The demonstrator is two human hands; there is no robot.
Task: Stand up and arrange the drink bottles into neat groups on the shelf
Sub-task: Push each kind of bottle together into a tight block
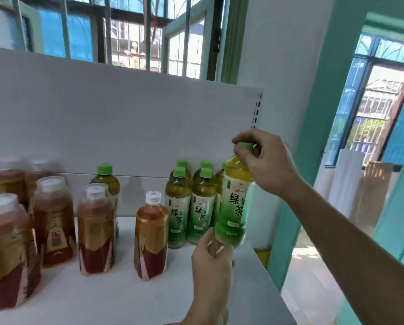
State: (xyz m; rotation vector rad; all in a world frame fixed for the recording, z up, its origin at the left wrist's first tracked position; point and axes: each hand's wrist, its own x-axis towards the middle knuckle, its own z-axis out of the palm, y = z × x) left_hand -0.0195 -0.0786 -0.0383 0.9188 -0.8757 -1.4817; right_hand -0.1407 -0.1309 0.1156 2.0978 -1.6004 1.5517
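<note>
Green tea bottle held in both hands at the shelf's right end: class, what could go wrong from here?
The held green tea bottle is beside the shelf edge and might fall off if set down carelessly. It could also knock over the standing green tea bottles next to it.

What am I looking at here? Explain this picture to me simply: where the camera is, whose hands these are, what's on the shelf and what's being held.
There is no machine. A person wears a wide-angle camera on the head, looking forward and down, so you see their own two bare hands.

The right hand pinches the green cap of a green tea bottle, while the left hand supports its base. The bottle is upright and seems just above or touching the white shelf, beside a cluster of green tea bottles standing at the shelf's right end.

One more green-capped bottle stands apart, behind the brown tea bottles with white caps that fill the left side. A single brown bottle stands in the middle. Behind the shelf are barred windows.
</note>
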